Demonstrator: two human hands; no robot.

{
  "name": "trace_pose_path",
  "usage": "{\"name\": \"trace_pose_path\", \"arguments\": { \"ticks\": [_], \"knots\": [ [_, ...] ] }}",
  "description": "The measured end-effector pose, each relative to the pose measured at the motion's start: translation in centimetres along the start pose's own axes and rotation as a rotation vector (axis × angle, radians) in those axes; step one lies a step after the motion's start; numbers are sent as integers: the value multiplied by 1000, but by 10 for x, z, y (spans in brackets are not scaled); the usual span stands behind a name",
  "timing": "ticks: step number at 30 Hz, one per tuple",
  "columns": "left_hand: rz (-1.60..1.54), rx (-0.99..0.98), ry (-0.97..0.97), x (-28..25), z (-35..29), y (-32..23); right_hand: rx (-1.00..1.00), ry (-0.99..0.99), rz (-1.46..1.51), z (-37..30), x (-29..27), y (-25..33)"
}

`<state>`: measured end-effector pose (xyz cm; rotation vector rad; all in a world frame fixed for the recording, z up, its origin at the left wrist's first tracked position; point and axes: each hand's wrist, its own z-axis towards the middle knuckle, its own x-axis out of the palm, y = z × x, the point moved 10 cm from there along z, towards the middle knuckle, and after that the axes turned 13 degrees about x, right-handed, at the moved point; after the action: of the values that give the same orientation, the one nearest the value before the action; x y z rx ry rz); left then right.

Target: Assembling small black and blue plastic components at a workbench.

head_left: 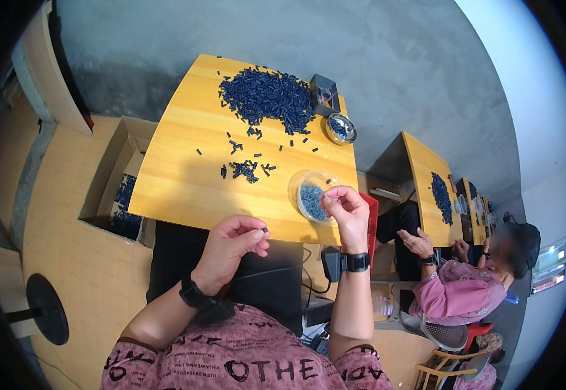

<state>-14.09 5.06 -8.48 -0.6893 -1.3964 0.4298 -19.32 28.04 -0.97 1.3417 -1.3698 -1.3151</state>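
My left hand (pixel 234 246) is closed in a pinch near the table's front edge, with a small dark cylindrical piece (pixel 265 230) between thumb and fingers. Over the rim of a clear round tub (pixel 327 177), my right hand (pixel 350 211) has its thumb and forefinger pressed together; whatever they hold is too small to make out. Many small blue-grey pieces (pixel 310 200) fill the tub's bottom. A loose cluster of dark blue cylindrical pieces (pixel 245 171) lies on the wooden table (pixel 185 169), and a large heap of the same pieces (pixel 263 94) spreads behind it.
A metal bowl (pixel 351 133) with dark pieces and a black box (pixel 315 88) stand at the table's right back. On the floor at left sits a cardboard box (pixel 94 201) holding dark pieces. A co-worker in pink (pixel 452 292) works at another table (pixel 419 166) on the right.
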Motion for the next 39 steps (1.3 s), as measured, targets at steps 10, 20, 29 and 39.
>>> {"name": "trace_pose_path", "arguments": {
  "ticks": [10,20,29,39],
  "knots": [
    [-46,-61,49,32,-14,-19,-68,334,417,-56,65,16],
    [-56,-37,65,34,-21,-25,19,378,524,-72,78,1],
    [-42,-17,105,41,-26,-31,-105,331,428,-86,79,0],
    [63,31,160,42,-27,-33,-301,230,134,-98,76,26]
  ]
}}
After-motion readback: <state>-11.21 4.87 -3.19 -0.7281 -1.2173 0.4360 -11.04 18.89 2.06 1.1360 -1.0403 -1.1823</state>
